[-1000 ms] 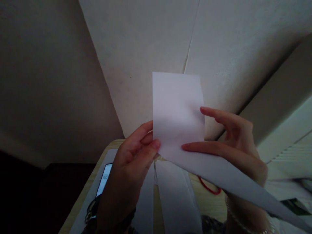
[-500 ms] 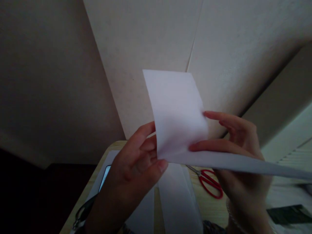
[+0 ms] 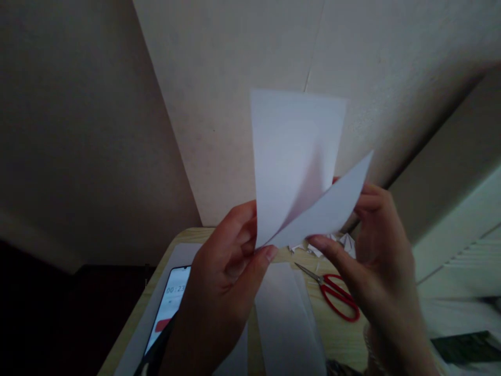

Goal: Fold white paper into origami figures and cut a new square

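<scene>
A long white paper strip (image 3: 293, 156) is held up in front of the wall, bent over on itself so that its two ends stand apart like a V. My left hand (image 3: 223, 277) pinches the bend at its lower left between thumb and fingers. My right hand (image 3: 371, 250) pinches the lower right part of the strip, thumb in front and fingers behind. Both hands hover above a light wooden table (image 3: 336, 334).
On the table lie red-handled scissors (image 3: 332, 295), more white paper strips (image 3: 285, 318), small folded white paper pieces (image 3: 344, 241) and a phone (image 3: 168, 305) with a lit screen at the left. A pale wall rises behind. A dark object (image 3: 465, 347) lies at the lower right.
The long tail of the strip, which ran off to the lower right, has swung up and now stands beside the upright end. Both hands have kept their pinch.
</scene>
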`<action>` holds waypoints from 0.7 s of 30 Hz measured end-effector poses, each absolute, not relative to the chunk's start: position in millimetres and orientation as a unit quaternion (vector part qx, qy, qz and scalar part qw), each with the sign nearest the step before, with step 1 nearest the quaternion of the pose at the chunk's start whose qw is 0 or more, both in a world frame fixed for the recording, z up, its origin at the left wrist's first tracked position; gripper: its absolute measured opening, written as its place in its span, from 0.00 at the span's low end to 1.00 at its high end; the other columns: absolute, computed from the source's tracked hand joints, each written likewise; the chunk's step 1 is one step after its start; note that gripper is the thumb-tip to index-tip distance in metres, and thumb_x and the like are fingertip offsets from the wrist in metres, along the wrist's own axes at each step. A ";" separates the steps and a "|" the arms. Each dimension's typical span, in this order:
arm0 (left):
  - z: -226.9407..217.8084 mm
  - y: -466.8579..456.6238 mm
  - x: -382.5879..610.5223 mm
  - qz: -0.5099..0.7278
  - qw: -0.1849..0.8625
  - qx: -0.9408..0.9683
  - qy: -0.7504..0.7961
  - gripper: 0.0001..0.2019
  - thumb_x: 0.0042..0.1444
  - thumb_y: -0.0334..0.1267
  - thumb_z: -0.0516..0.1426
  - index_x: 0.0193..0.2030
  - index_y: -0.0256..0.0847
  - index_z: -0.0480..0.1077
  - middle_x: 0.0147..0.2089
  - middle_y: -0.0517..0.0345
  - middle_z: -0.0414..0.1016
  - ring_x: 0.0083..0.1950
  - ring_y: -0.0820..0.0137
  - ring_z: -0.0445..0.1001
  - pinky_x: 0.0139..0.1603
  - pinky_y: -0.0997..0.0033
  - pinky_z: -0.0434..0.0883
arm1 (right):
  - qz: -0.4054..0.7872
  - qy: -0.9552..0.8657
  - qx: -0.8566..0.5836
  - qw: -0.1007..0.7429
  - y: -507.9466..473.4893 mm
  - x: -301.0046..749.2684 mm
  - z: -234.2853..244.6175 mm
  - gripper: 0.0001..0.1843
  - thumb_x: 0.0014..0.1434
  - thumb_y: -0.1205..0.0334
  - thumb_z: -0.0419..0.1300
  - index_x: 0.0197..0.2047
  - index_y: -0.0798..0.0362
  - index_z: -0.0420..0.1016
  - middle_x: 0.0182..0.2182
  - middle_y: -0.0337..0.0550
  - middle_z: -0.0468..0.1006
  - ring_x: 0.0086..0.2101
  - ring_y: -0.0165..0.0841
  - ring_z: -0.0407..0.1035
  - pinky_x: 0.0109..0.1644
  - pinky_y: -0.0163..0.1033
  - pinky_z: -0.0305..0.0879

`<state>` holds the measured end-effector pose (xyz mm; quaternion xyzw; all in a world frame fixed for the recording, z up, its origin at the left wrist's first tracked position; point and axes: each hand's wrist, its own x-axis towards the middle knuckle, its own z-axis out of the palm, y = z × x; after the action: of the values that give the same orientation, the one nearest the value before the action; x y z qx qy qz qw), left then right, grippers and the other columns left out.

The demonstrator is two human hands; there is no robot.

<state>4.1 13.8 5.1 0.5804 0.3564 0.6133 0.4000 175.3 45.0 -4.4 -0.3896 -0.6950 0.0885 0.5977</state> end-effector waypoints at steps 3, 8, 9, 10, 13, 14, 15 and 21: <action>5.3 15.7 3.3 0.611 0.364 0.592 0.378 0.17 0.54 0.28 0.60 0.50 0.48 0.73 0.42 0.59 0.83 0.38 0.64 0.83 0.33 0.76 0.79 | 0.223 -0.656 -0.400 0.600 42.1 172.4 -2.2 0.16 0.55 0.60 0.66 0.47 0.46 0.70 0.46 0.45 0.77 0.47 0.41 0.73 0.48 0.46 0.71; 0.9 18.1 2.0 0.599 0.375 0.586 0.396 0.21 0.53 0.31 0.60 0.55 0.48 0.73 0.45 0.55 0.82 0.40 0.60 0.83 0.34 0.68 0.80 | 0.368 -0.636 -0.387 0.557 36.9 170.6 5.0 0.02 0.57 0.63 0.64 0.32 0.49 0.76 0.27 0.35 0.79 0.31 0.31 0.73 0.33 0.34 0.67; 0.0 19.0 1.8 0.600 0.379 0.581 0.399 0.21 0.53 0.31 0.60 0.54 0.48 0.73 0.45 0.55 0.82 0.40 0.59 0.83 0.34 0.67 0.80 | 0.371 -0.637 -0.392 0.551 37.4 170.8 5.8 0.05 0.56 0.63 0.65 0.29 0.49 0.75 0.25 0.34 0.77 0.29 0.29 0.72 0.31 0.33 0.65; -0.7 20.1 1.7 0.601 0.386 0.576 0.397 0.20 0.53 0.31 0.61 0.53 0.48 0.73 0.44 0.55 0.83 0.40 0.59 0.83 0.35 0.66 0.80 | 0.371 -0.639 -0.396 0.545 38.2 171.2 6.2 0.06 0.56 0.62 0.65 0.27 0.50 0.75 0.23 0.33 0.76 0.27 0.28 0.71 0.31 0.32 0.64; -1.1 24.2 2.6 0.606 0.417 0.562 0.377 0.16 0.52 0.31 0.61 0.48 0.47 0.75 0.40 0.56 0.83 0.38 0.61 0.83 0.38 0.65 0.80 | 0.374 -0.645 -0.407 0.527 41.5 172.0 5.7 0.08 0.55 0.61 0.66 0.26 0.51 0.75 0.22 0.32 0.75 0.26 0.26 0.69 0.29 0.31 0.61; -0.6 25.6 3.3 0.609 0.421 0.558 0.375 0.15 0.51 0.31 0.62 0.46 0.47 0.76 0.38 0.57 0.83 0.36 0.62 0.83 0.38 0.65 0.80 | 0.381 -0.645 -0.411 0.520 42.3 172.1 5.2 0.08 0.55 0.60 0.66 0.26 0.52 0.75 0.22 0.33 0.75 0.26 0.26 0.69 0.29 0.31 0.61; 0.0 26.7 4.1 0.611 0.423 0.552 0.378 0.13 0.50 0.31 0.63 0.44 0.46 0.77 0.36 0.58 0.83 0.35 0.63 0.83 0.38 0.66 0.80 | 0.391 -0.644 -0.414 0.511 42.9 172.1 4.8 0.08 0.54 0.60 0.66 0.27 0.52 0.75 0.22 0.33 0.76 0.26 0.26 0.69 0.29 0.31 0.61; 2.7 26.9 7.9 0.620 0.454 0.477 0.426 0.05 0.47 0.33 0.64 0.33 0.44 0.78 0.27 0.60 0.82 0.35 0.59 0.83 0.35 0.66 0.80 | 0.423 -0.658 -0.422 0.458 43.2 171.2 6.2 0.08 0.53 0.59 0.66 0.26 0.52 0.75 0.21 0.33 0.75 0.26 0.28 0.68 0.31 0.33 0.60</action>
<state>7.9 26.9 2.7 0.4767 0.4263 0.6205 0.4539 171.2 43.2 6.2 -0.4223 -0.6579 0.4234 0.4579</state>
